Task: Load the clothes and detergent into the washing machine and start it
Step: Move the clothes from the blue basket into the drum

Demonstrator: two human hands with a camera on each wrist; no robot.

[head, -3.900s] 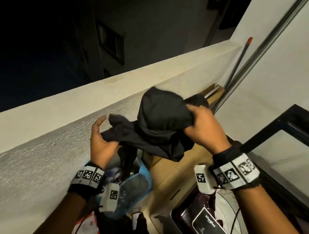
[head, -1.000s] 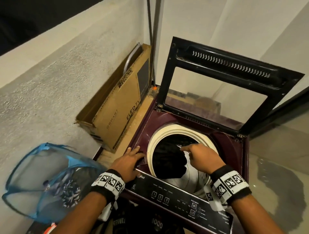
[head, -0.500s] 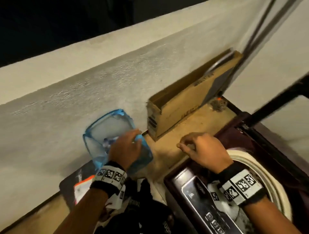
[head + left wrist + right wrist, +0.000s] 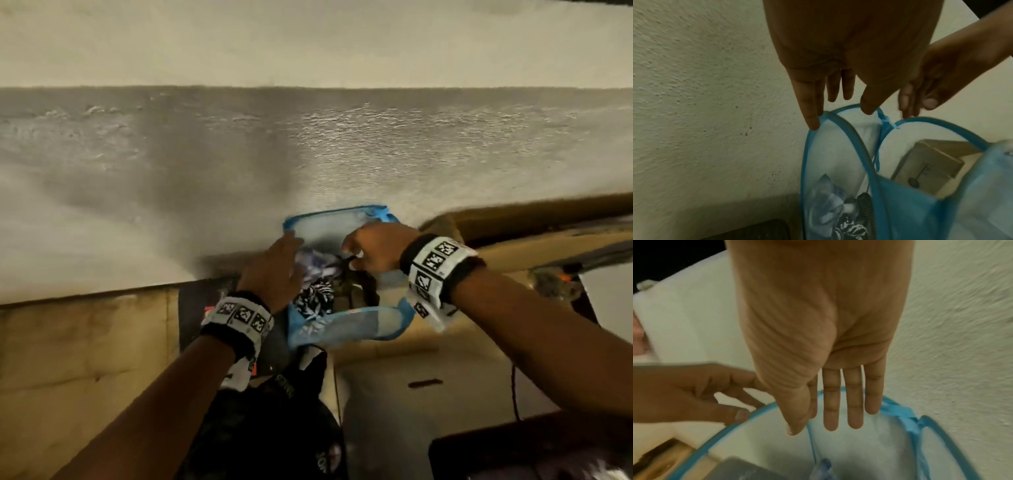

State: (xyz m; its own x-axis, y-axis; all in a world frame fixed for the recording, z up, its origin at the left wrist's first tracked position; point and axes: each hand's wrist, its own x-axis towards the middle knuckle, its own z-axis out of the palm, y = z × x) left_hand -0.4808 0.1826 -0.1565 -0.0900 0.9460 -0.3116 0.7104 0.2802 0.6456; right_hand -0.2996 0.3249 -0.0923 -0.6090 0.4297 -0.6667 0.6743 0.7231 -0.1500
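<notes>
Both grips slack, neither clamped on anything. Left hand (image 4: 274, 265): fingers (image 4: 809, 100) straight and apart, pointing down at the left rim of the hamper (image 4: 346, 329); in the left wrist view the little fingertip touches the blue rim, the thumb tip sits at the rim of the far panel. Right hand (image 4: 376, 250): fingers (image 4: 853, 402) straight and side by side over the hamper mouth in the right wrist view, holding nothing; head view is blurred there, so contact with the right rim cannot be told.

Hamper: blue mesh, pop-up type, mouth open upward, standing on the floor (image 4: 85, 359) against the foot of the rough plastered wall (image 4: 205, 154). Clothes (image 4: 318, 287) lie in its bottom: a pale blue-grey piece at the left, a black-and-white leaf-print piece beside it, something dark striped just right of those. All are below both hands and untouched.

Cardboard box (image 4: 513, 219) lies just right of the hamper along the wall foot; it shows through the mesh in the left wrist view. Washer (image 4: 531, 452): only a dark corner shows at the lower right edge of the head view, well apart from the hamper. Dark garment (image 4: 274, 428), with white lettering too blurred to read, sits at the bottom centre, near the hamper's near side. Both wrists carry bands (image 4: 438, 270) with black-and-white markers.
</notes>
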